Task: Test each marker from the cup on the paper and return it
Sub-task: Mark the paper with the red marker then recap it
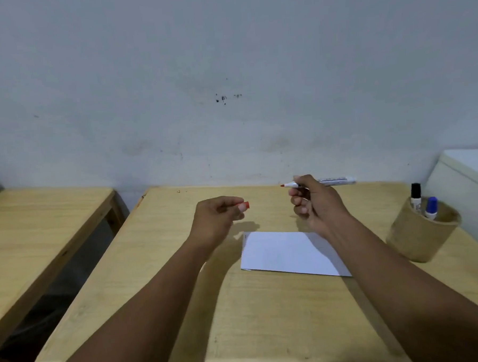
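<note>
Blk (415, 193) + blue markers (431, 208) in cup (418, 238)

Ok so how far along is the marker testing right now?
Early on. The red marker is uncapped in the right hand; its cap is in the left hand. The paper looks unmarked. The black marker and blue marker wait in the cup.

A second wooden table (36, 235) stands left; white cabinet (464, 174) right.

Dim, soft, slightly blurry; wide-angle bending at edges.
</note>
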Tool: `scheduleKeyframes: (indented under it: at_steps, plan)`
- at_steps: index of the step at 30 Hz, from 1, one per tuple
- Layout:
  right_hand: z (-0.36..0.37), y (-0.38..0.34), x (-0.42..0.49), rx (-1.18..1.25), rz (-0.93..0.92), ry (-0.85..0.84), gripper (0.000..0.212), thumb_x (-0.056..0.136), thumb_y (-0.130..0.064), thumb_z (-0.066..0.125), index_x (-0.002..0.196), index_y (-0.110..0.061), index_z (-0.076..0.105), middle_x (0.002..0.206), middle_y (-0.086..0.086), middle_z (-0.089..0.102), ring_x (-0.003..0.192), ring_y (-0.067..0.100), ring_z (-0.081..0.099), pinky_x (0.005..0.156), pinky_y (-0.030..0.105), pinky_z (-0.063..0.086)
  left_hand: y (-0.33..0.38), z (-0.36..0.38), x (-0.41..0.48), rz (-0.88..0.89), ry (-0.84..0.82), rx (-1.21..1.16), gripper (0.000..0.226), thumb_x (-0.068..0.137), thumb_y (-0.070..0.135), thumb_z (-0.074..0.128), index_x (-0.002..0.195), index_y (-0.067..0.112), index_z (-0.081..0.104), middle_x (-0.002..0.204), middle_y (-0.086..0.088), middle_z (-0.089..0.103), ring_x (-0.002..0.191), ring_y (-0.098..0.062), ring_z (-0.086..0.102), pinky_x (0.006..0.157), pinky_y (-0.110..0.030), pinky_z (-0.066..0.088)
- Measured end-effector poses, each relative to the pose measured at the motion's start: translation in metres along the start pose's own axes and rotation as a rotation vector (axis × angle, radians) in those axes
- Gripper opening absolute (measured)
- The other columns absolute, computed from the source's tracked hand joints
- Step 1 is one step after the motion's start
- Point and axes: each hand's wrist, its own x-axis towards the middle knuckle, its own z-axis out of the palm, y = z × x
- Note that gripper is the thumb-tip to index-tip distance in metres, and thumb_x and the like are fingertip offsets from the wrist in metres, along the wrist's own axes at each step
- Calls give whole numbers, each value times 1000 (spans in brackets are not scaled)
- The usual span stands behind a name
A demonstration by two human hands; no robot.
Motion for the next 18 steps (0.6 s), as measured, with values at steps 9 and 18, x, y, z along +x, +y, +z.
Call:
scheduleKeyframes:
  at_steps: [9,18]
  plan:
    - [-42,-51,-45,-32,-103,-127,13,89,-19,77,87,-9,69,62,3,69,47,8,60,44,18,43,58,80,-6,-28,-286,-142,14,87,27,78,99,20,81,93,2,75,85,-17,69,78,-31,54]
    - [-87,-73,-57,-104,-220,-52,13,87,-16,79,82,-5,73,63,7,66,47,10,56,44,19,42,70,144,-17,50,-347,-88,9,88,18,77,92,11,80,82,-1,76,77,-18,68,78,-30,57]
